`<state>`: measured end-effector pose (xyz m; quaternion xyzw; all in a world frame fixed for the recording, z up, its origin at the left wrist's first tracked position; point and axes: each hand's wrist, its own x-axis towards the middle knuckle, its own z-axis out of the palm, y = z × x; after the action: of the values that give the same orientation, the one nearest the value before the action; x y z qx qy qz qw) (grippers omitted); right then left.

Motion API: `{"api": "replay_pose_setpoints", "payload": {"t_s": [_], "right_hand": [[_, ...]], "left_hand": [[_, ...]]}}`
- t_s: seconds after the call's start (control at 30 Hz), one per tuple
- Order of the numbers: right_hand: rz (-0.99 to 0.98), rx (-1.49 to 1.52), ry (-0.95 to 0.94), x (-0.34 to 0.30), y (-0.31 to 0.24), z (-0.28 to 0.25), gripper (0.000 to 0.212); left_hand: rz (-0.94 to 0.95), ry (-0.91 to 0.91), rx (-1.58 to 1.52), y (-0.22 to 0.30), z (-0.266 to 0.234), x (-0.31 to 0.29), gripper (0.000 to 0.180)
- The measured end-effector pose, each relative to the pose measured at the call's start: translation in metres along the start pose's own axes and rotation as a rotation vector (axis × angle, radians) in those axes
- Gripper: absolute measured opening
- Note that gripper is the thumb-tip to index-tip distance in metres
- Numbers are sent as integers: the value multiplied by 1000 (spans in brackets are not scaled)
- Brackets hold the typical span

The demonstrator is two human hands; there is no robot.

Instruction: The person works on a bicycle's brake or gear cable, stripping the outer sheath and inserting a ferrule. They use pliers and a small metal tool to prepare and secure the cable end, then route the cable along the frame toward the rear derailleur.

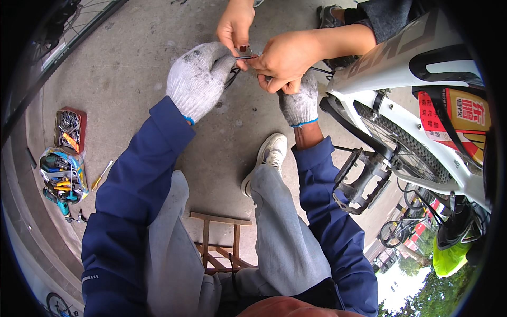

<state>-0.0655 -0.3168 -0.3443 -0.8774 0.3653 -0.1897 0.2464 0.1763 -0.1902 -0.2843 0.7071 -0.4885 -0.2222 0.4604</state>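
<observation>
My left hand [195, 79], in a soiled grey-white knit glove, is closed around a thin black cable [231, 78] that loops below its fingertips. Another person's hand [236, 25] pinches near the cable's end, beside my thumb. That person's other hand [289, 55] reaches in from the right and grips close to the same spot. Behind it is my right hand [301, 103], gloved too, with its fingers mostly hidden. Black cable also runs from there toward the white bicycle frame [364, 71] on the right.
A black pedal [363, 179] juts out near my right forearm. On the left lie a red tin of small parts [83, 132], a bag of tools [82, 177] and a yellow-handled screwdriver [100, 177]. A wooden stool [222, 217] stands beneath me. Another bicycle's wheel [66, 50] is at upper left.
</observation>
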Motion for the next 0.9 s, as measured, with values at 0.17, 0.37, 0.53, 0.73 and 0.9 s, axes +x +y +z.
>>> {"api": "replay_pose_setpoints", "payload": {"t_s": [0.17,0.37,0.53,0.73,0.9], "right_hand": [[179,99,-5,-6,-6,-3,8],[70,295,111,-4,1,2,12],[215,247,109,-13,1,4,11],[64,41,140,-11,-5,-1,12],[77,38,73,-11,-11,-6,17]], "left_hand": [[-19,15,-31,-2,2,1,22],[-33,6,-10,-1,1,0,23],[-29,-9,27,-2,0,1,26],[-71,-37,59,-2,2,-6,28],[-182,-36,-63,-3,6,-13,28]]}}
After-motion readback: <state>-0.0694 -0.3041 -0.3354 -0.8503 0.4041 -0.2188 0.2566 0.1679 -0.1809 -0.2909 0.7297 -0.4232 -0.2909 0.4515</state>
